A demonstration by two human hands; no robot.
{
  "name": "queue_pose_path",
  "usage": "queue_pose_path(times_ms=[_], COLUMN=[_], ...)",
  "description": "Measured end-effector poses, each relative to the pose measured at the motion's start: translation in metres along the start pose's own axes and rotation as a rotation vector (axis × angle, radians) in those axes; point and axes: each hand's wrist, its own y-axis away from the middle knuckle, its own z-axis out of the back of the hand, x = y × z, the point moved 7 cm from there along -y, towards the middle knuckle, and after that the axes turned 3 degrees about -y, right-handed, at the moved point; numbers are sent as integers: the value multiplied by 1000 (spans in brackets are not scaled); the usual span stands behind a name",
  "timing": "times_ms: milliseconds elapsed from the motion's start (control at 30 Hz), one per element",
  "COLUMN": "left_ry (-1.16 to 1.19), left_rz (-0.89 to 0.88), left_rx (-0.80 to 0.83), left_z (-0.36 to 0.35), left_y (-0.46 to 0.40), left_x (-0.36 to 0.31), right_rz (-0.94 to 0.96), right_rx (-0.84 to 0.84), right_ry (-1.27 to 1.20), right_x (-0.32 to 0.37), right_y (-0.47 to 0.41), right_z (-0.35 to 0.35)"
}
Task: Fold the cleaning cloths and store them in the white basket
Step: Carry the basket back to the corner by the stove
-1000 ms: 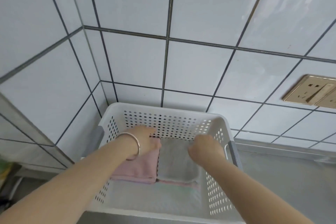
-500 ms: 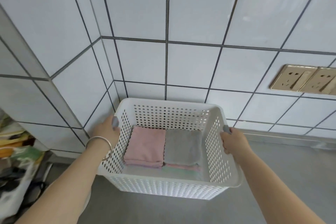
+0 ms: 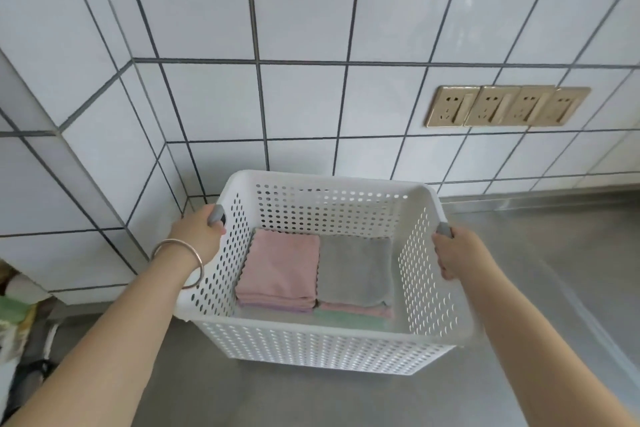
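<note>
Basket: the white basket (image 3: 325,340) sits on the grey counter (image 3: 540,288), near the tiled corner; it looks set down or about to be shifted, though I cannot tell whether its base is touching the counter.
Left hand: the left hand (image 3: 199,236) curls round the grey handle (image 3: 216,214) on the basket's left rim, a bangle (image 3: 180,262) on the wrist.
Right hand: the right hand (image 3: 457,253) wraps the matching handle (image 3: 444,229) on the right rim; one hand on each side keeps the load level.
Cloths: the pink cloth (image 3: 280,270) tops the left pile, the grey cloth (image 3: 355,274) the right pile, edges touching, stacked flat on the basket floor; pink, purple and green layers show beneath.
Materials: stiff plastic walls punched with oval holes; soft, fuzzy cloths with pinked edges; glossy wall tiles (image 3: 298,10); brushed-metal counter; gold sockets (image 3: 505,106) far right.
Progress: folding and storing look finished.
</note>
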Motion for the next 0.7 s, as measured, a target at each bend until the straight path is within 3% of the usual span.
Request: queue_pose_path(times_ms=[400,700], left_ry=[20,14], left_rz=[-430,-792], left_rx=[257,534], left_z=[-10,-51], left_y=[62,216], left_x=[-27,-88], right_rz=[-238,-487], right_rx=[-486,-837], right_ry=[-128,-325], right_x=[-107,-209], right_y=[239,470], right_z=[29,45])
